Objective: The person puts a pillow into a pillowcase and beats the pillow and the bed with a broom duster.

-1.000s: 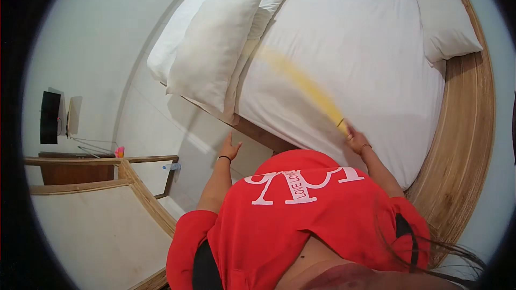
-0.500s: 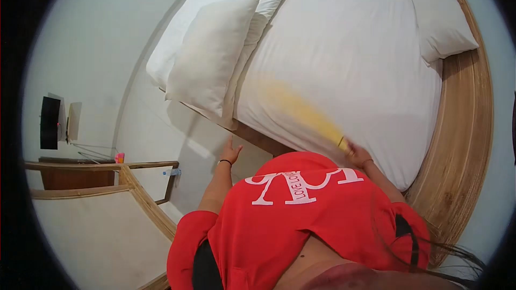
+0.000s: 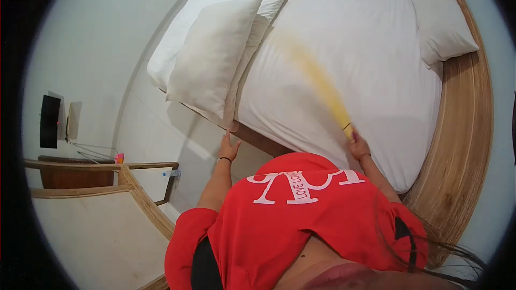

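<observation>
My right hand (image 3: 359, 146) grips the handle end of a long yellow brush or broom (image 3: 328, 93), which is smeared by motion. Its far end lies over or just above the white sheet of the bed (image 3: 371, 48); whether it touches cannot be made out. With fingers apart and nothing in it, my left hand (image 3: 229, 147) hangs beside the bed's near edge, close below the corner of the folded bedding. A large white pillow (image 3: 215, 56) rests on that bedding at the left side of the bed.
Another white pillow (image 3: 445, 21) lies by the wooden headboard (image 3: 462, 107) at the right. At the left are a wood-framed piece of furniture (image 3: 97, 220), a small pink item (image 3: 119, 158), a bottle (image 3: 173, 173) and a dark wall screen (image 3: 50, 121).
The yellow tool has swung further up over the sheet, and my right hand has moved slightly up with it. My left hand has shifted a little up, nearer the bedding corner.
</observation>
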`<state>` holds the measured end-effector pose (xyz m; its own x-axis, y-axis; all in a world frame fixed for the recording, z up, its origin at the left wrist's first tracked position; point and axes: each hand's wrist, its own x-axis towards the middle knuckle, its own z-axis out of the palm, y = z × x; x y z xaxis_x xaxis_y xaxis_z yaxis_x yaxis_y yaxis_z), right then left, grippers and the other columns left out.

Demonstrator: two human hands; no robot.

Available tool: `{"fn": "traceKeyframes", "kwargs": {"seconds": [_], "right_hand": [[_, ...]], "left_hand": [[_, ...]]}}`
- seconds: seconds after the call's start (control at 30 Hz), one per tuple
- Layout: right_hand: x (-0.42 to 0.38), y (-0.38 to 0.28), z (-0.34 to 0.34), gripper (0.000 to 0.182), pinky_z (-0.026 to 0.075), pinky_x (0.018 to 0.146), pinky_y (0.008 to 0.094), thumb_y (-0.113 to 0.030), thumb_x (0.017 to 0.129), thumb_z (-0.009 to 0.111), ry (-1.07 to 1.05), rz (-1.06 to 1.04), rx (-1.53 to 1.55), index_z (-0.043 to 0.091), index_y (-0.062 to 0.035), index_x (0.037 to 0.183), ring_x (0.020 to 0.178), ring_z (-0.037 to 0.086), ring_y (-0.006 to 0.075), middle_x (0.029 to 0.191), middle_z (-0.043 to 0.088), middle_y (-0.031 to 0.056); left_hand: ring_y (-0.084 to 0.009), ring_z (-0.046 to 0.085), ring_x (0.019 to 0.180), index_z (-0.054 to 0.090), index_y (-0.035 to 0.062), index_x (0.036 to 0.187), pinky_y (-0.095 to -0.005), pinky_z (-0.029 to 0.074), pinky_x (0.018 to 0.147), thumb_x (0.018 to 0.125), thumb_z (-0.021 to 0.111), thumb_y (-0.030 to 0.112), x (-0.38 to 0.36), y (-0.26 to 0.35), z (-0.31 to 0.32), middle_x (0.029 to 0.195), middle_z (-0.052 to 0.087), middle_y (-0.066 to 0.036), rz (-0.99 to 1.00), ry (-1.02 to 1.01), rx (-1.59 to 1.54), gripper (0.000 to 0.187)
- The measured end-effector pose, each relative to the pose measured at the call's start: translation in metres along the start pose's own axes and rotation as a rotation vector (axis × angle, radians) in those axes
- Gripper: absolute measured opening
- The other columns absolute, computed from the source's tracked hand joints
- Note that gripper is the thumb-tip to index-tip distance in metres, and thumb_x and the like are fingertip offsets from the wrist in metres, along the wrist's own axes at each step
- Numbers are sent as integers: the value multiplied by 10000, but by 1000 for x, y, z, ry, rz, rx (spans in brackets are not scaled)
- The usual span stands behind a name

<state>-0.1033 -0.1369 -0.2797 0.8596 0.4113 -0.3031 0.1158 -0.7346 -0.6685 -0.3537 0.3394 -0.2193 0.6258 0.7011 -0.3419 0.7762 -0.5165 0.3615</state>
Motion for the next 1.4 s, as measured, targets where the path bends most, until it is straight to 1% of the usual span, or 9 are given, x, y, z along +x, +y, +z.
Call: {"fn": "traceKeyframes", "kwargs": {"seconds": [0.1, 0.23, 0.47, 0.57, 0.83, 1.07, 1.17, 1.3, 1.4], "right_hand": [[-7, -58, -12, 529, 460, 834, 451, -319, 810, 535, 547, 103, 419, 427, -150, 1299, 1002, 551, 401, 1055, 593, 231], [-12, -13, 22, 709, 474, 861, 430, -311, 762, 612, -517, -200, -266, 304, -191, 1389, 983, 591, 358, 1067, 612, 193], [21, -30, 35, 719, 495, 779, 307, -146, 780, 649, 251, 20, 428, 299, -224, 1403, 940, 607, 223, 1087, 616, 156], [33, -191, -11, 737, 484, 793, 300, -101, 787, 644, 147, 316, 566, 274, -198, 1416, 907, 592, 189, 1091, 611, 125], [79, -424, 45, 448, 489, 636, 359, -319, 768, 678, -241, -760, -276, 550, -176, 1172, 717, 597, 264, 838, 578, 88], [183, -365, 64, 583, 478, 804, 417, -394, 838, 571, 179, 179, -120, 387, -163, 1341, 929, 595, 375, 1036, 615, 211], [166, -408, 67, 585, 491, 781, 413, -340, 845, 587, 345, 83, 312, 357, -206, 1366, 898, 601, 378, 1046, 610, 206], [137, -442, 67, 591, 492, 705, 427, -312, 829, 611, 84, -324, -287, 362, -255, 1362, 845, 606, 358, 1012, 612, 168], [158, -432, 74, 604, 489, 702, 420, -341, 822, 608, 157, -19, -244, 356, -263, 1366, 817, 597, 358, 937, 611, 159]], "left_hand": [[-341, 226, 1342, 136, 316, 1433, -671, 224, 964, 781, 646, 427, -1, 5, -8, 1474, 184, -159, -27, 65, 19, 835], [-350, 193, 1352, 148, 315, 1433, -654, 212, 984, 759, 663, 438, 1, 28, -34, 1492, 80, -176, -45, 211, 9, 857], [-340, 96, 1380, 146, 287, 1441, -644, 168, 1005, 725, 690, 468, 78, 28, -98, 1500, -30, -176, -27, 599, -78, 917], [-334, 38, 1387, 151, 280, 1442, -649, 116, 1014, 727, 680, 474, 126, 32, -129, 1500, -34, -176, 61, 637, -10, 911], [-338, 17, 1385, 255, 257, 1422, -661, -38, 1006, 799, 514, 578, 225, 27, -155, 1504, 18, -162, 472, 590, 116, 747], [-325, -68, 1387, 141, 302, 1444, -673, -89, 984, 828, 407, 640, 229, 9, -139, 1508, -31, -153, 363, 272, 309, 751], [-334, -106, 1382, 117, 301, 1448, -677, -104, 973, 825, 401, 648, 238, 6, -131, 1506, -59, -159, 344, 165, 279, 767], [-347, -140, 1374, 97, 299, 1450, -682, -113, 965, 828, 400, 644, 252, -1, -122, 1502, -87, -163, 360, 98, 260, 773], [-322, -123, 1382, 62, 351, 1442, -706, -62, 962, 831, 369, 658, 258, -6, -113, 1509, -73, -133, 379, 120, 275, 749]]}}
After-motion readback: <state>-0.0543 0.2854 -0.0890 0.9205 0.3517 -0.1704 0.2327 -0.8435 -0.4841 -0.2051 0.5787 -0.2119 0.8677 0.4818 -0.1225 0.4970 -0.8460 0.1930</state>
